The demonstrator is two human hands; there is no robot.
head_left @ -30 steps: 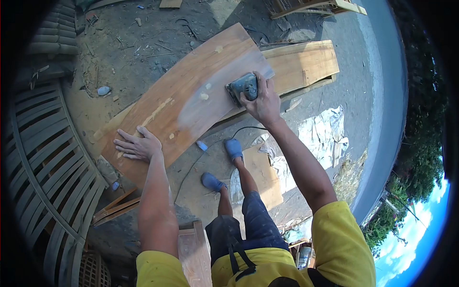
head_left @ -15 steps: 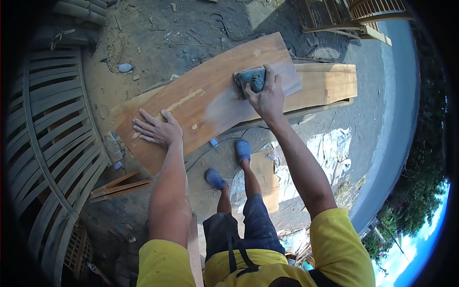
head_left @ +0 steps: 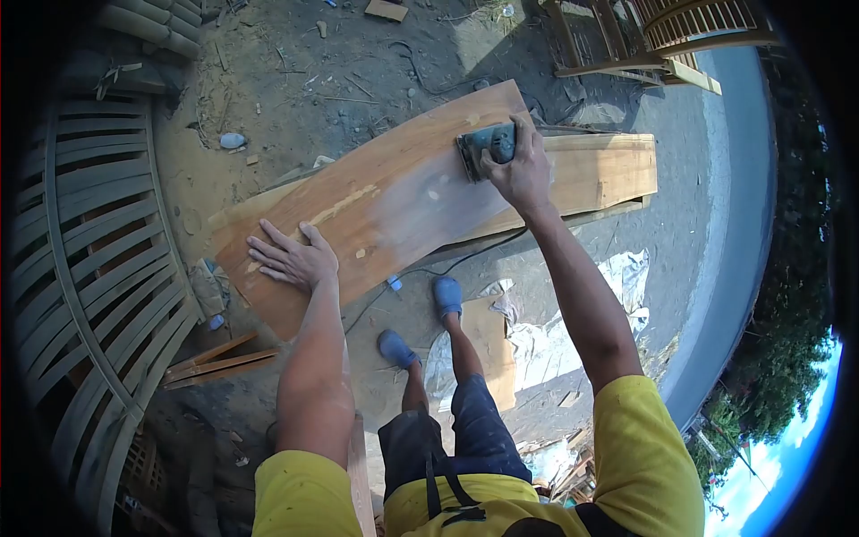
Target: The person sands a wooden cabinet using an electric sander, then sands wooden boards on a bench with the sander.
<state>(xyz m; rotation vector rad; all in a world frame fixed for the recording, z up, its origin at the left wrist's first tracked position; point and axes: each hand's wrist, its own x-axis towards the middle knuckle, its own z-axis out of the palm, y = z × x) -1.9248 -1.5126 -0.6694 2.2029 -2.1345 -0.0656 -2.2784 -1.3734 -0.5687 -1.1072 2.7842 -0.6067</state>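
A broad wooden board with a curved far edge lies slantwise on top of longer planks. My left hand rests flat near its left end, fingers spread on the wood. Gripped in my right hand is a blue-grey power sander, its base on the board near the right end. Pale dust whitens the surface left of the sander, and lighter filler-like patches mark the wood. A dark cord shows beneath the board's near edge.
A slatted wooden frame stands at the left, with wooden strips beside it. More slatted furniture is at the upper right. Pale sheeting covers ground near my feet. A road runs along the right.
My right hand has moved the sander a little to the right along the board, uncovering more dusty surface. My left hand stays flat in place. The view has shifted slightly.
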